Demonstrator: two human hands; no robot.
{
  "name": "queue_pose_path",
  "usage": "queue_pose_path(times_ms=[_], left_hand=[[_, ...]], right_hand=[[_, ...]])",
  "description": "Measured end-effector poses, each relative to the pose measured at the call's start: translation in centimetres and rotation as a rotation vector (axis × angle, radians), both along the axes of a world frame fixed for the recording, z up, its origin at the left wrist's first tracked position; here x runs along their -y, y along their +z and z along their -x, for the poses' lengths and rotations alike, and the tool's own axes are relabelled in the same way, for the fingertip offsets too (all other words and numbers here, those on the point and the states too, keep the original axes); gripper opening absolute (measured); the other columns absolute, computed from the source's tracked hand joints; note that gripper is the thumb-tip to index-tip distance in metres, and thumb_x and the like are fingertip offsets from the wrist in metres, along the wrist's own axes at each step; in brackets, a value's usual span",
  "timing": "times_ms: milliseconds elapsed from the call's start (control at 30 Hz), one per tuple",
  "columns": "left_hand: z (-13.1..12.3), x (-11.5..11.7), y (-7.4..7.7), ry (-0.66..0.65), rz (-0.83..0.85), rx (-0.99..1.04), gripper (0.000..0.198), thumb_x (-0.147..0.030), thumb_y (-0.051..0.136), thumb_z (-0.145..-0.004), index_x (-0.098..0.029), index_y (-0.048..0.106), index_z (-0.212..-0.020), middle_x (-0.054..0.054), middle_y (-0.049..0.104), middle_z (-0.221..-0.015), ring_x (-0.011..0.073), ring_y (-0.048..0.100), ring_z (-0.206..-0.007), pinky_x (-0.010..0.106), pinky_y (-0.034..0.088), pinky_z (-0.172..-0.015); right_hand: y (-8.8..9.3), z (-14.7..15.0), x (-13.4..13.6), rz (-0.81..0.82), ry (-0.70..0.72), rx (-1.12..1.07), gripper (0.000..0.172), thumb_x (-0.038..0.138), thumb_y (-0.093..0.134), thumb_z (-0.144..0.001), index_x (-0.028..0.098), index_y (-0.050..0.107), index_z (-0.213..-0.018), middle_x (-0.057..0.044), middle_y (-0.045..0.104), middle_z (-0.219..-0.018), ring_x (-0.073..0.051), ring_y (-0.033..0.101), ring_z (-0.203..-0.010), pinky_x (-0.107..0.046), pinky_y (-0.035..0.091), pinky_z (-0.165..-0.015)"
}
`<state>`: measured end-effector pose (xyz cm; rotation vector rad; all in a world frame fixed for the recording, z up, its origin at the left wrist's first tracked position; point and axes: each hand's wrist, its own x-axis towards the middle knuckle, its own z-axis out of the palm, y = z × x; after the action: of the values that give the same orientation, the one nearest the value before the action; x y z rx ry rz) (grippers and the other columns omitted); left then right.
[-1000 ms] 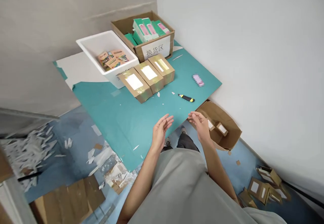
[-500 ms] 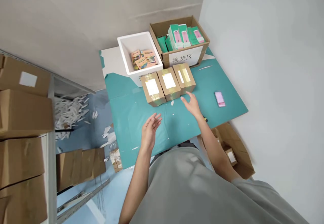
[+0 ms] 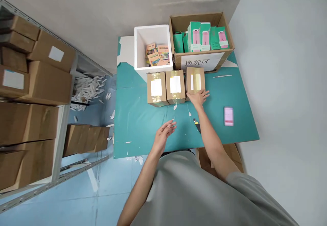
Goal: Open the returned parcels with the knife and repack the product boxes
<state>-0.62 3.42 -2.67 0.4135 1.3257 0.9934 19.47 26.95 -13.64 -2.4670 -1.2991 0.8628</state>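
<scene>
Three taped cardboard boxes with white labels stand in a row on the green table (image 3: 138, 127): the left box (image 3: 156, 98), the middle box (image 3: 175, 96) and the right box (image 3: 195, 70). My right hand (image 3: 198, 99) lies across the near end of the right box, thumb at its left side and fingers spread toward its right. A small gap parts that box from the middle one. Over the table's front part hovers my left hand (image 3: 163, 134), fingers loosely bent and apart, nothing seen in it. Between my arms lies a black and yellow utility knife (image 3: 197, 125).
Behind the row stand a white foam box (image 3: 152, 68) with small colourful packs and a large open carton (image 3: 176, 62) of green boxes. A pixelated phone (image 3: 229, 116) lies at right. Shelves with cartons (image 3: 48, 83) stand left; another open carton (image 3: 233, 154) is below the table.
My right hand has reached forward onto the right box, which now sits slightly apart from the middle one. The view has turned, and the utility knife shows more fully.
</scene>
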Motion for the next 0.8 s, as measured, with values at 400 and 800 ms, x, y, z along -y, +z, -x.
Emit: queue_pose_path(times_ms=[400,800], left_hand=[[2.3,-1.1,0.2,-0.044,-0.093,-0.006,0.067,-0.064,0.093,-0.085,-0.020,0.082,-0.134,0.019,0.079,-0.149,0.0384,0.077,-0.136,0.058,0.052,-0.127],[12.6,2.8,-10.5,-0.234,-0.057,-0.310,0.088,-0.041,0.089,-0.082,-0.023,0.062,-0.163,0.024,0.060,-0.172,0.0423,0.066,-0.153,0.065,0.050,-0.129]], right_hand=[[3.3,-4.8,6.9,-0.324,-0.064,0.061,0.123,0.055,0.094,-0.077,0.000,0.039,-0.173,-0.037,0.047,-0.168,-0.051,0.039,-0.162,-0.068,0.033,-0.136],[6.8,-6.4,34.8,-0.198,0.397,-0.136,0.119,0.061,0.097,-0.079,0.025,0.043,-0.178,-0.024,0.040,-0.178,-0.047,0.045,-0.166,-0.065,0.047,-0.133]])
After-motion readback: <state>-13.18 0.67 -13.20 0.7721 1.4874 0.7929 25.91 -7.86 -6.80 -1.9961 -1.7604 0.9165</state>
